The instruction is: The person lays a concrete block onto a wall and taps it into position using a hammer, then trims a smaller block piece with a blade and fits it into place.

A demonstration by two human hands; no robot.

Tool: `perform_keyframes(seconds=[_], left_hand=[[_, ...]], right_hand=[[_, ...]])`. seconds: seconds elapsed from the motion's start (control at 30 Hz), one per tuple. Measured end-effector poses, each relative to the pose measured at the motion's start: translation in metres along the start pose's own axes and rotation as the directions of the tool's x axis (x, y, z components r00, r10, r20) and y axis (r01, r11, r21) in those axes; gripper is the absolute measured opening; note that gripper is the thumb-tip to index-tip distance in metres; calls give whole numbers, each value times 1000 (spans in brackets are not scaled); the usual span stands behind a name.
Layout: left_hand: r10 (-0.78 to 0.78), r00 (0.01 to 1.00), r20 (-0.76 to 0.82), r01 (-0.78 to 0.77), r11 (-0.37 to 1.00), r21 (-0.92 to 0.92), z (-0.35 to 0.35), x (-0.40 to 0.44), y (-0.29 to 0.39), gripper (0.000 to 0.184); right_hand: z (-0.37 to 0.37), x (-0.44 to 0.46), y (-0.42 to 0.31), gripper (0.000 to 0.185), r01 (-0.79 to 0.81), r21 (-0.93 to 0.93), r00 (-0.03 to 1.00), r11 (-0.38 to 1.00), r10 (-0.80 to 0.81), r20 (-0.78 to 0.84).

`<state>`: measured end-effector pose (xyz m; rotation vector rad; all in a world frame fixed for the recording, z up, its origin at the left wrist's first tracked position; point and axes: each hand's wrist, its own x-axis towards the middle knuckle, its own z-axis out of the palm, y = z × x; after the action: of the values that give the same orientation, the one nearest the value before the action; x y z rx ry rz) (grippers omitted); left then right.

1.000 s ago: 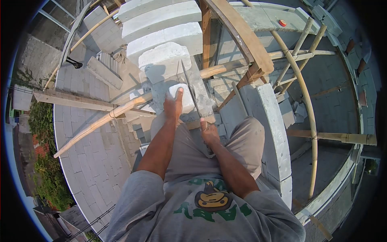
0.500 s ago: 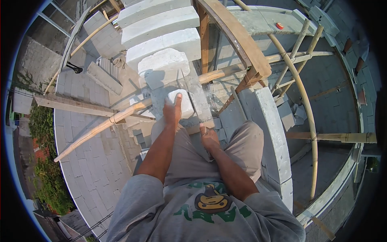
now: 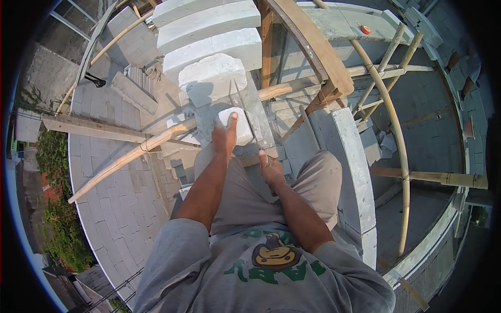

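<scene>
Building site: sunlit grey blockwork (image 3: 117,208) is spreading out beyond the work spot.
Left hand (image 3: 224,136): it is gripping a small white block (image 3: 242,125) from the left, thumb lying along the top.
Right hand (image 3: 271,169): it is closing around the handle of a handsaw (image 3: 245,109).
Saw blade: it is running along the block's right side, tip pointing away.
Sawing progress: cutting seems to be under way; no cut depth is showing, so what is left cannot be told.
Grey slab (image 3: 264,128): it is supporting the small block.
Rough-edged block (image 3: 211,70): it is sitting just beyond, before larger white blocks (image 3: 214,48).
</scene>
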<state>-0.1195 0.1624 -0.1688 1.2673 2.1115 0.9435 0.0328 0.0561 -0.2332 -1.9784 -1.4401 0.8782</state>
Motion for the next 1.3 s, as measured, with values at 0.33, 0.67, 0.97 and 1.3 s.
perform_keyframes(seconds=[0.33, 0.67, 0.97, 1.3], left_hand=[[-30, 999, 13, 31, 999, -45, -5, -7, 9, 69], [-55, 998, 11, 56, 996, -65, -6, -11, 10, 72], [-30, 1000, 4, 30, 999, -39, -5, -6, 8, 76], [23, 1000, -16, -24, 999, -33, 0, -1, 2, 81]], right_hand=[[-107, 1, -103, 56, 142, 688, 962, 712, -263, 75], [-53, -9, -38, 59, -179, 268, 962, 947, 111, 250], [-65, 4, -52, 62, 148, 355, 984, 923, -173, 38], [-17, 5, -2, 74, -368, 97, 885, 925, 316, 340]])
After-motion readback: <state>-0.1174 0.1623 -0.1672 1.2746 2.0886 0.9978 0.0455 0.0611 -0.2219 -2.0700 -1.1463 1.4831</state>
